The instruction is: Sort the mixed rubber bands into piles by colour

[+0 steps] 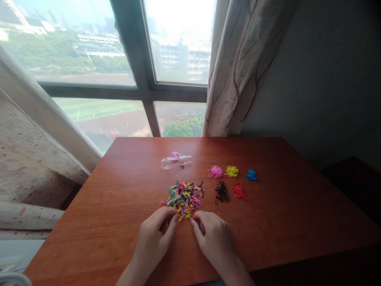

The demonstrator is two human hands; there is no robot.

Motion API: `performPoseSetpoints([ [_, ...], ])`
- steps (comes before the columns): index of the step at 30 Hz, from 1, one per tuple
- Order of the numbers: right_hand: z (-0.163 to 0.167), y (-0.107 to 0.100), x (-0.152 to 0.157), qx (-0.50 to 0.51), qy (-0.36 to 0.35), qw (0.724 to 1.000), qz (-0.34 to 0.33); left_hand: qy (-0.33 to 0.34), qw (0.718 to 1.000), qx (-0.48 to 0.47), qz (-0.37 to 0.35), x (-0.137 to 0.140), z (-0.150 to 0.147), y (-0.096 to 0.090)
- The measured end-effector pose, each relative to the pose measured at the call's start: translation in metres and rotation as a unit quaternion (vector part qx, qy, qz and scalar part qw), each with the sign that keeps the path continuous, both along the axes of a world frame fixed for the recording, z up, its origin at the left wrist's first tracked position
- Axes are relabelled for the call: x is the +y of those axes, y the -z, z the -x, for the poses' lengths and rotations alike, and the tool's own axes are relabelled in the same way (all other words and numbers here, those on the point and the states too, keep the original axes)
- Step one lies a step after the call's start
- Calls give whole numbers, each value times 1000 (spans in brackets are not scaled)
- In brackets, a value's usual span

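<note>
A mixed heap of small plastic stitch markers (pixel 184 194), shaped like tiny safety pins in yellow, pink, blue, red and black, lies in the middle of the table. At its near left edge is my left hand (pixel 156 232), fingers curled and thumb close to the index finger; what they hold, if anything, is hidden. My right hand (pixel 214 234) is at the near right edge, thumb and index finger pinched beside a yellow marker; whether they grip it I cannot make out. Sorted piles lie to the right: pink (pixel 215 171), yellow (pixel 231 171), blue (pixel 251 174), black (pixel 222 192) and red (pixel 239 191).
Behind the heap, a clear plastic container (pixel 175 162) with a pink-purple piece lies on the wooden table (pixel 285 222). One pale marker (pixel 178 177) sits apart from the heap. A window (pixel 143 91) with curtains (pixel 235 59) stands beyond the far edge.
</note>
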State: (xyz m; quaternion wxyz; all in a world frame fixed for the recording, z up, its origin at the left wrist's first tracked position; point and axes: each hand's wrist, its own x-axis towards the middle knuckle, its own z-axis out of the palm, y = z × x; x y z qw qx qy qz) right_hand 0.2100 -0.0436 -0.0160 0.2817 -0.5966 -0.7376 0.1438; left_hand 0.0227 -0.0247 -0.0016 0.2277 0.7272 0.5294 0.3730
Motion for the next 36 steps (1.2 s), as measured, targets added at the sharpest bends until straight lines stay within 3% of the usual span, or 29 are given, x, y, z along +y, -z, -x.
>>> performPoseSetpoints([
  [12,-4,5,-4,28,-2,999,-28,19,999,32,-11,-1,-1,-1],
  [16,-12,4,-3,90,21,996,-21,27,999,39,-8,-3,0,1],
  [20,-39,4,4,139,82,987,-22,33,998,49,-9,-4,1,1],
  [25,-104,10,18,79,205,973,-74,55,996,64,-21,-4,2,4],
  [28,-136,15,24,56,256,963,-68,54,996,66,-22,-3,2,5],
  [36,-144,18,28,52,266,962,-41,57,996,69,-16,-4,1,3],
])
